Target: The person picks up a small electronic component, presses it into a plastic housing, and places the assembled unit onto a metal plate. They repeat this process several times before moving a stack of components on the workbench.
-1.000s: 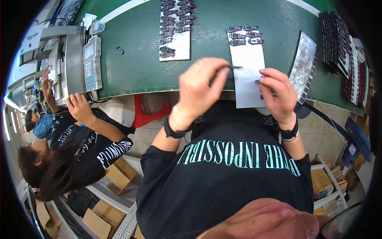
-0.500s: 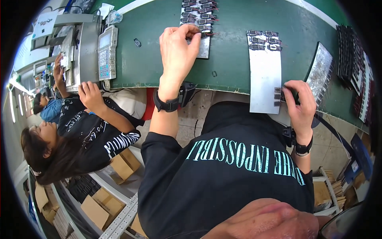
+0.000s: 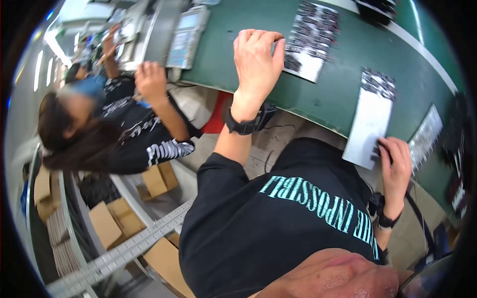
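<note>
My left hand (image 3: 258, 62) is held over the green table, beside the left edge of a metal plate (image 3: 310, 72) covered with rows of small black parts (image 3: 314, 31). Its thumb and forefinger are brought together; whatever they pinch is hidden. My right hand (image 3: 396, 161) is at the near right edge of a second pale metal plate (image 3: 365, 124), its fingers curled beside small dark pieces (image 3: 376, 148) along that edge. Blur hides what is between those fingertips. A few black parts (image 3: 378, 83) sit at this plate's far end, and its near end overhangs the table edge.
To the right lie another metal plate (image 3: 426, 134) and dark bundled strips (image 3: 454, 134). A grey keypad device (image 3: 188, 39) stands at the left. A co-worker (image 3: 119, 119) sits on my left with raised hands. Cardboard boxes (image 3: 117, 221) fill racks behind.
The view has turned, shifting the whole scene. My left hand has moved off the parts at the left plate's near end to beside its left edge. My right hand stays by the second plate.
</note>
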### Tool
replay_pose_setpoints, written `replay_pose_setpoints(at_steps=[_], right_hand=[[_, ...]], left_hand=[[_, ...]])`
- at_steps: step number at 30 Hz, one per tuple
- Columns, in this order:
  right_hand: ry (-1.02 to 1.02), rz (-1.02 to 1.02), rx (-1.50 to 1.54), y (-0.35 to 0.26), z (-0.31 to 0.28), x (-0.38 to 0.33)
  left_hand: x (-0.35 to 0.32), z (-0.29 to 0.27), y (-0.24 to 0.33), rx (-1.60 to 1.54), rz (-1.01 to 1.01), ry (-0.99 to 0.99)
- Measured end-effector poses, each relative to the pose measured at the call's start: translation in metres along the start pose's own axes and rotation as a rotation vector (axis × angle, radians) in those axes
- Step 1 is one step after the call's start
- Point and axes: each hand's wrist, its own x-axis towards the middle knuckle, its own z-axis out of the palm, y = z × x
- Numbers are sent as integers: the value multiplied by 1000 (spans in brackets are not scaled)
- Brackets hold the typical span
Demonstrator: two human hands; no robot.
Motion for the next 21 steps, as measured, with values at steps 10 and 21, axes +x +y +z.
replay_pose_setpoints(at_steps=[10,21], right_hand=[[-191,61,-122,2,-7,5],[231,417,745,13,3,-6]], left_hand=[[-2,-27,-97,354,-523,-424],[-9,-20,-77,-33,-408,-298]])
